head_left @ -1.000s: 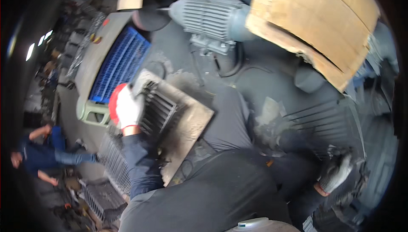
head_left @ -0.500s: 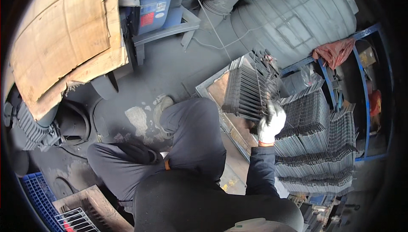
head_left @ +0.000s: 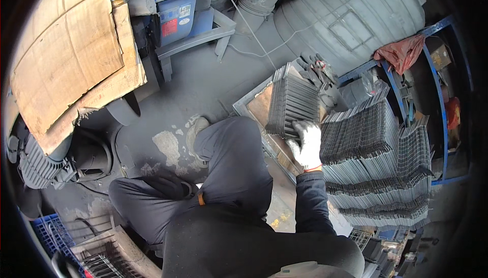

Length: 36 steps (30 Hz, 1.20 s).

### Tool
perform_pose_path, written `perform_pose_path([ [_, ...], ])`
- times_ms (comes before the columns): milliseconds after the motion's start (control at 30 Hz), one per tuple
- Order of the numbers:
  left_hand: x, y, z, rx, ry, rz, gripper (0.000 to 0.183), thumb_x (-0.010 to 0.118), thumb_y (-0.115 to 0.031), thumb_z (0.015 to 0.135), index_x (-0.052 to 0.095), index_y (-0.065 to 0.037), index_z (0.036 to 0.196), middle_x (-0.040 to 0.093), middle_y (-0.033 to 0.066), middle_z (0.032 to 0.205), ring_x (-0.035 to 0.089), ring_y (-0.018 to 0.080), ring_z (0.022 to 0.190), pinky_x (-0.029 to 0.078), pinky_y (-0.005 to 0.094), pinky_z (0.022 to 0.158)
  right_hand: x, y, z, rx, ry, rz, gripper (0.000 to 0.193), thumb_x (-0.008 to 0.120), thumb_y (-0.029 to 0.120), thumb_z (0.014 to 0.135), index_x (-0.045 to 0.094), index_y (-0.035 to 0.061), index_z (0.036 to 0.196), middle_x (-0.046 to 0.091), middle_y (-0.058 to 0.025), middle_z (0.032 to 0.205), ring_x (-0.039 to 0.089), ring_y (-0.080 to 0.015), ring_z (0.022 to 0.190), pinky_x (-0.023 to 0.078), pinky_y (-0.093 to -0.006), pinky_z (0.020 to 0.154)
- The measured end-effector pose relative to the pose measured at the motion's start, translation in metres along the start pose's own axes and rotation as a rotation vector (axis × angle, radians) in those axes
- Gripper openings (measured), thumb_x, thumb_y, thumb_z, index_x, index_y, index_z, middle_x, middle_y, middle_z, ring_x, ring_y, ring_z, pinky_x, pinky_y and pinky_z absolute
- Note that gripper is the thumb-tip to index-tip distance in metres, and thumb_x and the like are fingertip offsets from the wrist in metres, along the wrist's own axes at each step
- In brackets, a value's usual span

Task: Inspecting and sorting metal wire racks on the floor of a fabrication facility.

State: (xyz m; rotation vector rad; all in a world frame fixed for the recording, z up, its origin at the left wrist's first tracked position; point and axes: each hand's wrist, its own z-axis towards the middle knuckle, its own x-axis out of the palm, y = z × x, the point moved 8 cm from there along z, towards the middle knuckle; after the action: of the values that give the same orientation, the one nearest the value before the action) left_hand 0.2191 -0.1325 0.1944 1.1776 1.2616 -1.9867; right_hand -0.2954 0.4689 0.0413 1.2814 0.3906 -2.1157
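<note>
My right hand (head_left: 306, 144), in a white glove with an orange cuff edge, lies against the near right end of a bundle of dark wire racks (head_left: 291, 106). Its thumb stands apart from its fingers, some of which are partly hidden against the wires. The bundle stands on a board-lined tray (head_left: 260, 106) in front of my right knee. Just right of the hand rise tall stacks of similar wire racks (head_left: 358, 140). My left hand is out of sight. At the lower left, another group of wire racks (head_left: 109, 264) rests by a wooden board (head_left: 124, 242).
Dark gloves (head_left: 317, 69) lie beyond the bundle. A blue-framed shelf (head_left: 436, 90) with a red cloth (head_left: 400, 53) stands right, a large grey tank (head_left: 351, 21) behind. Cardboard (head_left: 66, 49), a motor (head_left: 40, 163) and a blue crate (head_left: 53, 235) are on the left.
The wire rack my right hand held beside the bundle is now against it. The hand has shifted left and loosened. At the lower left, the wire racks and board have changed position in view.
</note>
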Motion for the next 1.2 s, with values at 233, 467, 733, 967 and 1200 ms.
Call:
perform_pose_path([
  [233, 0.11, -0.182, -0.011, 0.495, 0.181, 0.022, 0.037, 0.069, 0.0, 0.09, 0.071, 0.002, 0.128, 0.076, 0.02, 0.119, 0.074, 0.0377, 0.105, 0.058, 0.0446, 0.098, 0.005, 0.112, 0.032, 0.137, -0.251, 0.498, 0.048, 0.079, 0.011, 0.086, 0.07, 0.0027, 0.133, 0.07, -0.0179, 0.131, 0.064, -0.0381, 0.128, 0.047, -0.0498, 0.115],
  [467, 0.195, -0.246, -0.031, 0.661, 0.482, -0.034, 0.041, 0.082, -0.006, 0.082, 0.071, -0.005, 0.121, 0.072, 0.0196, 0.116, 0.07, 0.0418, 0.111, 0.055, 0.0456, 0.099, 0.099, 0.334, 0.07, 0.57, 0.628, 1.758, 0.025, 0.071, -0.007, 0.099, 0.069, 0.0016, 0.122, 0.074, -0.005, 0.11, 0.07, -0.0127, 0.096, 0.058, -0.0288, 0.087],
  [733, 0.358, -0.085, -0.019, -0.302, 0.624, -1.129, 0.074, 0.082, -0.02, 0.099, 0.041, 0.008, 0.155, 0.074, 0.015, 0.119, 0.071, 0.0155, 0.102, 0.06, 0.0299, 0.087, 0.196, 0.293, 0.072, 0.727, 0.58, 1.705, 0.021, 0.069, 0.004, 0.105, 0.072, 0.0024, 0.126, 0.076, -0.0041, 0.117, 0.071, -0.0117, 0.099, 0.059, -0.029, 0.089],
  [967, 0.432, -0.164, -0.007, -0.396, 1.099, -1.299, 0.048, 0.073, -0.02, 0.104, 0.053, 0.007, 0.138, 0.07, 0.0103, 0.105, 0.067, 0.0147, 0.085, 0.066, 0.036, 0.069, 0.187, 0.216, 0.108, 0.935, 0.551, 1.526, 0.019, 0.071, 0.012, 0.105, 0.071, 0.0014, 0.12, 0.077, -0.0067, 0.104, 0.074, -0.0162, 0.081, 0.06, -0.0301, 0.068],
  [1200, 0.389, -0.086, 0.012, -0.583, 0.706, -1.08, 0.028, 0.072, -0.023, 0.105, 0.064, 0.0, 0.117, 0.068, 0.002, 0.084, 0.062, 0.0097, 0.07, 0.053, 0.0273, 0.059, 0.262, 0.27, 0.111, 0.478, 0.646, 1.367, 0.017, 0.073, 0.015, 0.104, 0.075, 0.0016, 0.115, 0.076, -0.0041, 0.097, 0.071, -0.0173, 0.089, 0.056, -0.0356, 0.078],
])
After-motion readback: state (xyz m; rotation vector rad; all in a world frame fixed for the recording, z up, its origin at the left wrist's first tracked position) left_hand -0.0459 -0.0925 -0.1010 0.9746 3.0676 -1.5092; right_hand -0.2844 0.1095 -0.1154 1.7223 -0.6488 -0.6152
